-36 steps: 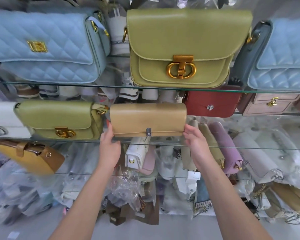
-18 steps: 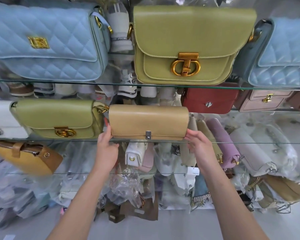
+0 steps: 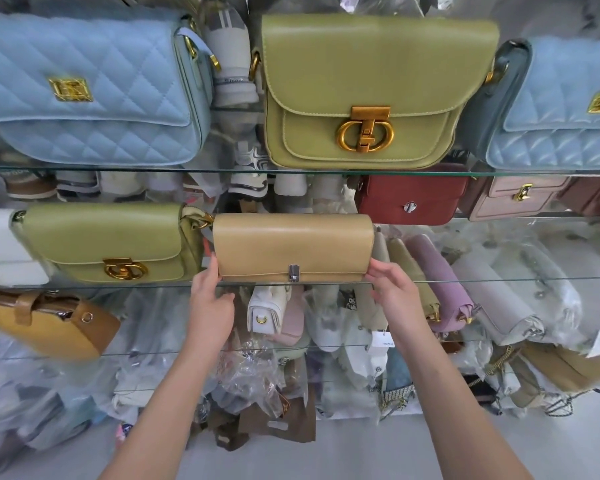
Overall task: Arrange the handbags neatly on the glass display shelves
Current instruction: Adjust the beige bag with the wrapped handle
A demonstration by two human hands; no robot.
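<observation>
tan handbag upright on the middle glass shelf, long axis left-right: left hand fingers straight against its left end, right hand fingers loosely bent touching its right corner.

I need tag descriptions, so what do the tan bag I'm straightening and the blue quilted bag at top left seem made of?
Tan bag: smooth leather or faux leather, low sheen, faint grain; small silver metal clasp. Blue quilted bag: soft padded leather-like material, diamond stitching, gentle gloss; gold-coloured metal plate. Genuine or synthetic can't be told.
</observation>
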